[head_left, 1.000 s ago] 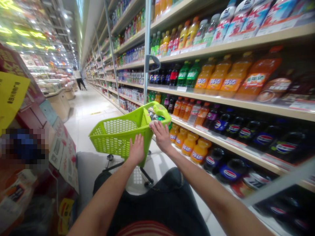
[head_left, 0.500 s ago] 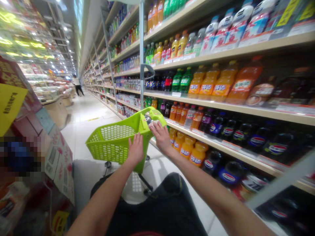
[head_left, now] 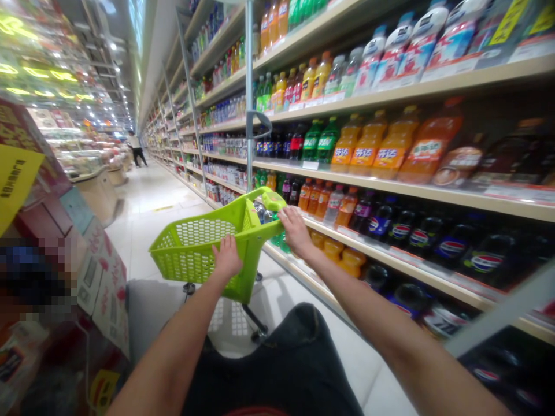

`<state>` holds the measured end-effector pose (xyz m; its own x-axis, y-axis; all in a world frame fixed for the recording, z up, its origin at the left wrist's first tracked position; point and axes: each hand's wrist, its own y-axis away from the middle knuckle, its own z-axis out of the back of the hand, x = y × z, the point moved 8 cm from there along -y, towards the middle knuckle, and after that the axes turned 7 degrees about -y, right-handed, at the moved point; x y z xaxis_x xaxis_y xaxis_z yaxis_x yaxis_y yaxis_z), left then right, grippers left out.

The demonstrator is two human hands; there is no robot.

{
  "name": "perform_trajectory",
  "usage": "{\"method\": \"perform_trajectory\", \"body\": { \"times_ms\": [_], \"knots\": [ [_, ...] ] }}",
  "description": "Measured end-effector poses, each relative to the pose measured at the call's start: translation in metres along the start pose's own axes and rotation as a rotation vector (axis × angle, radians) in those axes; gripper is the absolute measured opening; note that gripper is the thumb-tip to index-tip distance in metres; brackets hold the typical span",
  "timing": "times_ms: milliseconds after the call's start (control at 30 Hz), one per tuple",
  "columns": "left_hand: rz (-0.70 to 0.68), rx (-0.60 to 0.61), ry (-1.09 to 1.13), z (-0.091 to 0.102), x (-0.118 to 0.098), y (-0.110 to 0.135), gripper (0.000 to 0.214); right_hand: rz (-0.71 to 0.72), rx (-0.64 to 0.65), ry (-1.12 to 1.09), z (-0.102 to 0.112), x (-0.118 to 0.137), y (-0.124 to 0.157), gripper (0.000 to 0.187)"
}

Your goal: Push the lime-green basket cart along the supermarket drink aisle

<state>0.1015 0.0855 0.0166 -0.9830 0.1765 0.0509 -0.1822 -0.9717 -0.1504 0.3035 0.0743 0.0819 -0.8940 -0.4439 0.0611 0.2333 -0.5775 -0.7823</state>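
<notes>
A lime green wheeled shopping basket (head_left: pixel 195 254) stands in the aisle in front of me, with bottles (head_left: pixel 262 212) lying inside near its handle (head_left: pixel 272 201). My left hand (head_left: pixel 226 258) grips the basket's near rim, fingers curled over the edge. My right hand (head_left: pixel 295 229) rests on the basket's right corner just under the handle, fingers closed around the rim.
Long shelves of drink bottles (head_left: pixel 390 144) run along the right side. A display stand with signs (head_left: pixel 52 231) sits close on the left. The tiled aisle floor (head_left: pixel 151 196) stretches ahead, and a person (head_left: pixel 136 148) walks far down it.
The basket has rolled slightly forward and left. My left hand has shifted from flat against the basket's wall to gripping the rim, and my right hand has moved right along the edge.
</notes>
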Motion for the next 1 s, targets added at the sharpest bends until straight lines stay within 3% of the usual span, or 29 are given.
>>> {"method": "perform_trajectory", "body": {
  "times_ms": [100, 233, 433, 533, 700, 867, 933, 1000],
  "knots": [
    [0.013, 0.020, 0.007, 0.001, -0.003, 0.001, 0.083, 0.077, 0.031, -0.054, -0.005, 0.016, 0.004, 0.054],
    [0.032, 0.043, 0.031, -0.001, -0.005, 0.001, 0.086, 0.067, 0.048, -0.069, -0.004, 0.005, 0.005, 0.055],
    [-0.022, 0.044, 0.044, -0.004, -0.027, 0.000, 0.085, -0.161, -0.064, -0.078, 0.002, -0.032, -0.001, 0.059],
    [-0.075, 0.022, 0.023, -0.007, -0.040, 0.003, 0.081, -0.259, -0.109, -0.032, 0.004, -0.037, -0.006, 0.056],
    [-0.031, -0.002, -0.018, -0.023, -0.030, 0.011, 0.081, -0.254, 0.119, 0.085, -0.030, -0.015, -0.007, 0.050],
    [-0.076, 0.006, -0.057, -0.032, -0.026, 0.015, 0.081, -0.031, 0.286, 0.028, -0.072, 0.039, 0.007, 0.053],
    [-0.085, 0.010, -0.065, -0.031, -0.026, 0.014, 0.081, 0.036, 0.324, 0.012, -0.078, 0.051, 0.011, 0.054],
    [-0.092, 0.029, -0.069, -0.030, -0.025, 0.013, 0.082, 0.033, 0.323, 0.023, -0.073, 0.046, 0.011, 0.054]
  ]
}}
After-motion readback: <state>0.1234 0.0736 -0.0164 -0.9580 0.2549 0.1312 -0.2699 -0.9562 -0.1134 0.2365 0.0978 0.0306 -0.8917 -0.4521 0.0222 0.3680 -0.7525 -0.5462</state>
